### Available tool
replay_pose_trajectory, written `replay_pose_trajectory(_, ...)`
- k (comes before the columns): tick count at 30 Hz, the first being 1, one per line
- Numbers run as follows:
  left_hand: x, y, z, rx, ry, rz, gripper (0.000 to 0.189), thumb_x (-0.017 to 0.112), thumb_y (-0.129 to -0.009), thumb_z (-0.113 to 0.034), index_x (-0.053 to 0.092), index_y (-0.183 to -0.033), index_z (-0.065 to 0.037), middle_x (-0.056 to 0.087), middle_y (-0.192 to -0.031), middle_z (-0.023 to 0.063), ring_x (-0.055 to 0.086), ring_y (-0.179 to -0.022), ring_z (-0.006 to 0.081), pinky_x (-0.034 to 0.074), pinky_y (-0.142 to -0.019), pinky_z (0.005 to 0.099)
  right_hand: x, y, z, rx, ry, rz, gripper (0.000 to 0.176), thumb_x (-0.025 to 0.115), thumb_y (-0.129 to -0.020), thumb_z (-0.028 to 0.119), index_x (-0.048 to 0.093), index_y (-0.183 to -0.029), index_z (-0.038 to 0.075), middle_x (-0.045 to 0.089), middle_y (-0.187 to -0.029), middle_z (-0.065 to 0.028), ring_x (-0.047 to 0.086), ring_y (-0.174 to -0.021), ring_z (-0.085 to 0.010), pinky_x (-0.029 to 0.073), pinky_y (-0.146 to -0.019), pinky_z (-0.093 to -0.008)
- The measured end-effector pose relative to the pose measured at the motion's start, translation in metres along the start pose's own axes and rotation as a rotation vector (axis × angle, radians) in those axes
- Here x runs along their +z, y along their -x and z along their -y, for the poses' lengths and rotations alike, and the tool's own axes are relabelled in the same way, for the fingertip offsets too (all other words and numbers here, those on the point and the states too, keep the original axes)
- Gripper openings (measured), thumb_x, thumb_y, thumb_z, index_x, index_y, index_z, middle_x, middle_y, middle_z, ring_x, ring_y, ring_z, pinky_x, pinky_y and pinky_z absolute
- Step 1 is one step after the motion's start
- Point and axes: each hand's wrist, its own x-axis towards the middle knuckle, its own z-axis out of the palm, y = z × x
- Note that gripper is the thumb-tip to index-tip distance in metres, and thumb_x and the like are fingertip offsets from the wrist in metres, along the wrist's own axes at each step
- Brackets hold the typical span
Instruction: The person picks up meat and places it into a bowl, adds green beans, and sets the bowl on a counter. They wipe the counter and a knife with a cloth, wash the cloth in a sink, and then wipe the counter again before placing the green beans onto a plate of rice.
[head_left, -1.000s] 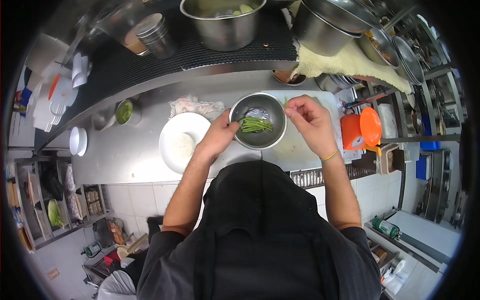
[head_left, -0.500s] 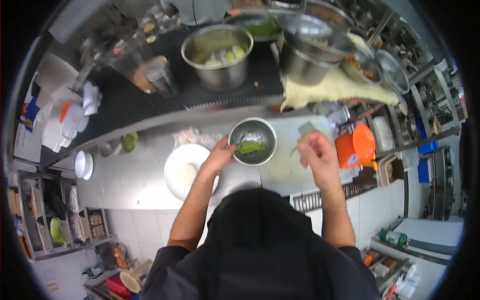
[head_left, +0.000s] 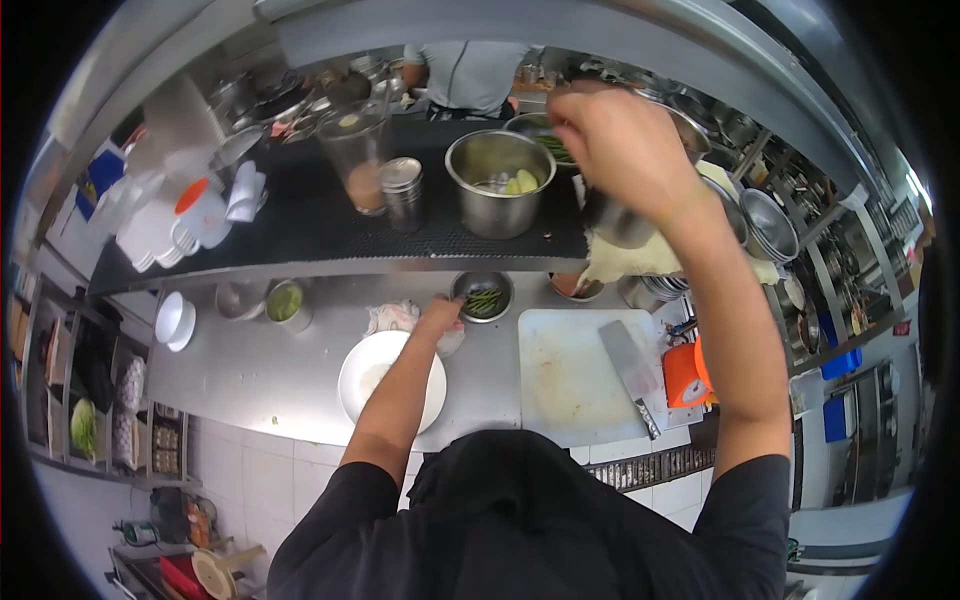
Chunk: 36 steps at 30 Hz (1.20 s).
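My left hand [head_left: 442, 314] grips the rim of a small metal bowl [head_left: 468, 283] that holds cut green beans [head_left: 485, 302], on the steel counter below the shelf. A white plate [head_left: 350, 385] lies under my left forearm. My right hand [head_left: 625, 145] is raised over the black shelf at the upper right, near a bowl of green beans [head_left: 556, 147] and a large pot; its fingertips are blurred, and what they hold, if anything, is hidden. A cleaver [head_left: 627, 358] rests on the white cutting board [head_left: 565, 385].
A metal pot [head_left: 500, 205] with pale green pieces, a shaker [head_left: 403, 203] and a clear pitcher [head_left: 362, 165] stand on the shelf. An orange scale [head_left: 684, 378] sits right of the board. Across the shelf stands a person [head_left: 470, 75] in grey.
My left hand has carried the bowl away from me, to the back of the counter. My right hand has risen from above the board to over the shelf, and the cleaver now shows fully.
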Motion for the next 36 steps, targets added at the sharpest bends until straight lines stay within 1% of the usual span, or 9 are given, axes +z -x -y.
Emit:
replay_pose_trajectory(3, -0.025, -0.120, 0.105, 0.608, -0.808, -0.120, 0.049, 0.061, -0.092, -0.035, 0.065, -0.127, 0.000, 0.066, -0.124, 0.0282, 0.068, -0.110, 0.0389, 0.055, -0.091, 0.0432, 0.048, -0.043, -0.031, 0.076, 0.167, 0.183, 0.027, 0.056, -0.088, 0.009, 0.069, -0.112, 0.009, 0.071, -0.108, -0.0177, 0.068, -0.102, -0.0387, 0.055, -0.086, -0.0484)
replay_pose_trajectory(7, -0.112, 0.044, 0.026, 0.309, -0.324, -0.281, 0.047, 0.067, -0.088, -0.026, 0.065, -0.127, 0.000, 0.067, -0.124, 0.0259, 0.065, -0.116, 0.0403, 0.052, -0.097, 0.0407, 0.057, -0.076, -0.042, 0.186, 0.394, 0.462, 0.035, 0.050, -0.094, 0.011, 0.067, -0.124, 0.009, 0.067, -0.125, -0.0214, 0.064, -0.117, -0.0396, 0.051, -0.099, -0.0481)
replay_pose_trajectory(13, -0.214, 0.156, 0.165, 0.140, -0.037, -0.686, 0.046, 0.067, -0.092, -0.030, 0.065, -0.124, 0.003, 0.072, -0.113, 0.0217, 0.067, -0.109, 0.0341, 0.051, -0.095, 0.0403, 0.008, 0.031, 0.020, 0.183, -0.028, -0.051, 0.026, 0.064, -0.097, 0.018, 0.069, -0.119, 0.005, 0.073, -0.110, -0.0162, 0.070, -0.098, -0.0338, 0.054, -0.083, -0.0390)
replay_pose_trajectory(15, -0.226, 0.191, 0.220, -0.091, 0.068, -0.507, 0.049, 0.064, -0.096, -0.039, 0.063, -0.119, 0.005, 0.069, -0.101, 0.0155, 0.063, -0.088, 0.0212, 0.051, -0.082, 0.0353, -0.005, 0.077, 0.064, 0.332, -0.226, -0.107, 0.019, 0.069, -0.094, 0.008, 0.071, -0.113, 0.003, 0.073, -0.097, -0.0091, 0.066, -0.076, -0.0107, 0.051, -0.068, -0.0240)
replay_pose_trajectory(17, -0.218, 0.241, 0.209, -0.262, 0.131, -0.246, 0.054, 0.061, -0.098, -0.046, 0.062, -0.121, 0.003, 0.069, -0.097, 0.0114, 0.064, -0.082, 0.0199, 0.052, -0.073, 0.0347, 0.014, 0.139, 0.078, 0.363, -0.681, 0.045, 0.022, 0.071, -0.093, 0.009, 0.071, -0.114, 0.004, 0.071, -0.097, -0.0094, 0.059, -0.069, -0.0063, 0.047, -0.062, -0.0225)
replay_pose_trajectory(20, -0.182, 0.254, 0.228, -0.278, 0.368, -0.040, 0.047, 0.060, -0.099, -0.048, 0.060, -0.123, -0.008, 0.069, -0.100, 0.0051, 0.068, -0.079, 0.0144, 0.051, -0.067, 0.0299, 0.094, 0.142, 0.149, 0.306, -1.139, 0.515, 0.029, 0.070, -0.091, 0.009, 0.067, -0.119, 0.003, 0.063, -0.094, -0.0083, 0.055, -0.064, -0.0105, 0.046, -0.060, -0.0266)
replay_pose_trajectory(24, -0.143, 0.237, 0.224, -0.265, 0.534, -0.115, 0.040, 0.061, -0.101, -0.033, 0.060, -0.123, -0.001, 0.070, -0.097, 0.0077, 0.067, -0.073, 0.0135, 0.054, -0.064, 0.0268, 0.245, 0.165, 0.198, 0.189, -1.039, 0.595, 0.039, 0.066, -0.092, 0.010, 0.062, -0.130, 0.004, 0.062, -0.111, -0.0147, 0.061, -0.068, -0.0236, 0.052, -0.068, -0.0346)
replay_pose_trajectory(32, -0.129, 0.255, 0.230, -0.068, 0.832, -0.375, 0.031, 0.059, -0.100, -0.019, 0.064, -0.122, 0.002, 0.071, -0.093, 0.0052, 0.064, -0.074, 0.0127, 0.051, -0.064, 0.0283, 0.372, 0.109, 0.234, 0.087, -0.844, 0.396, 0.044, 0.064, -0.093, 0.015, 0.060, -0.137, 0.008, 0.059, -0.133, -0.0173, 0.063, -0.113, -0.0320, 0.052, -0.094, -0.0373)
replay_pose_trajectory(36, -0.187, 0.312, 0.250, -0.146, 0.762, -0.434, 0.029, 0.059, -0.101, -0.018, 0.065, -0.120, 0.003, 0.071, -0.094, 0.0049, 0.061, -0.076, 0.0100, 0.048, -0.062, 0.0263, 0.404, 0.095, 0.260, -0.301, -0.572, 0.460, 0.061, 0.067, -0.093, 0.040, 0.050, -0.149, 0.020, 0.036, -0.160, -0.0167, 0.036, -0.145, -0.0396, 0.029, -0.120, -0.0510)
